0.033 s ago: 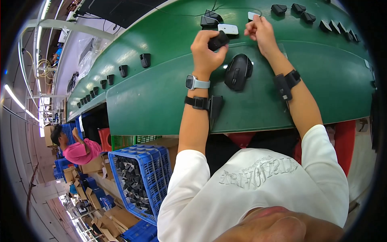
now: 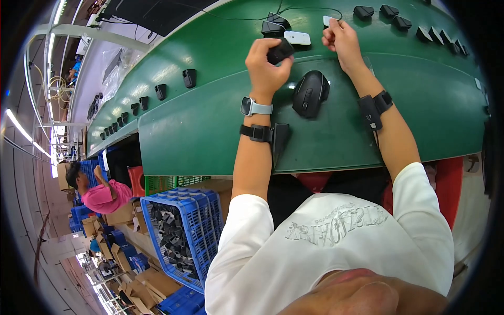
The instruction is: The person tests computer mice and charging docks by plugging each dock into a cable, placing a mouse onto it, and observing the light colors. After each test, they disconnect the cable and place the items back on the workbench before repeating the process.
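Note:
My left hand [image 2: 266,65] is closed around a small black block-shaped device [image 2: 280,51], held above the green table. Farther right, the fingers of my right hand [image 2: 344,44] pinch a small white piece [image 2: 327,21] beside a thin black cable; most of it is hidden by the fingers. Between the hands lies a white rounded device [image 2: 297,38], next to black blocks [image 2: 274,26] with cables. A black computer mouse [image 2: 311,93] rests nearer to me, touched by neither hand.
Rows of black blocks [image 2: 189,78] stand along the table [image 2: 199,136] at left, with more blocks [image 2: 402,22] at far right. A blue crate [image 2: 207,226] full of dark parts sits below the table's left side. A person in pink [image 2: 107,197] is farther left.
My left hand has shifted slightly left with the black device, which has turned a little. My right hand has moved very slightly right.

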{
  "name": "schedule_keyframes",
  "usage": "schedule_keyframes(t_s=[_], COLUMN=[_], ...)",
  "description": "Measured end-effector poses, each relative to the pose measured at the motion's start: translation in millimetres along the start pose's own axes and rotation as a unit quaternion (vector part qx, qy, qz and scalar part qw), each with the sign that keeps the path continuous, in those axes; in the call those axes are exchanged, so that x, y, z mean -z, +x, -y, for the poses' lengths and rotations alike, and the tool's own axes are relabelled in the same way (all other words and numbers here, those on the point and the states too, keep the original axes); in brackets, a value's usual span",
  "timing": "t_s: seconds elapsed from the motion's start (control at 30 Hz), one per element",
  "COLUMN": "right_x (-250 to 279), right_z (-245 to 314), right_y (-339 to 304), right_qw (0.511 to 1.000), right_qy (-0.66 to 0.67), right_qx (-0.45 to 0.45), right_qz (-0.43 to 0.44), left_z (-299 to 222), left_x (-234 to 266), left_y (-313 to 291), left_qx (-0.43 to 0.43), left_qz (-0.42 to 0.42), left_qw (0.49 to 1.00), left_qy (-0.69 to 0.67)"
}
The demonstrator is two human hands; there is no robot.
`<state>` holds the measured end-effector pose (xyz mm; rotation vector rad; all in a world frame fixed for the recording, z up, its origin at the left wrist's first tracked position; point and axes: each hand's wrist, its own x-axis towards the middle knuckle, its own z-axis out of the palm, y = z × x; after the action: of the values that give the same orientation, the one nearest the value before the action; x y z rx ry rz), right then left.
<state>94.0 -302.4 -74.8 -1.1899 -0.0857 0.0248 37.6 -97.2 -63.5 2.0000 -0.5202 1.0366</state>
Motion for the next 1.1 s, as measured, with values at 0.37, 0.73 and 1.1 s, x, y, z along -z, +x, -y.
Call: schedule_keyframes(t_s=[0.37, 0.73, 1.1], right_x=[-7.3, -6.6, -9.5], right_z=[-8.8, -7.4, -1.9], right_y=[-4.7, -4.7, -2.6], right_qw=[0.991, 0.989, 0.998], right_qy=[-0.108, -0.113, 0.029], right_qx=[0.054, 0.06, 0.058], right_qz=[0.061, 0.07, -0.008], left_z=[56.7, 76.6, 37.8], left_x=[24.9, 37.6, 4.4], left_y=[-21.8, -31.3, -7.9], left_qx=[0.354, 0.297, 0.264], left_qz=[-0.003, 0.0, 0.06], left_qw=[0.893, 0.867, 0.937], left_qy=[0.278, 0.401, 0.22])
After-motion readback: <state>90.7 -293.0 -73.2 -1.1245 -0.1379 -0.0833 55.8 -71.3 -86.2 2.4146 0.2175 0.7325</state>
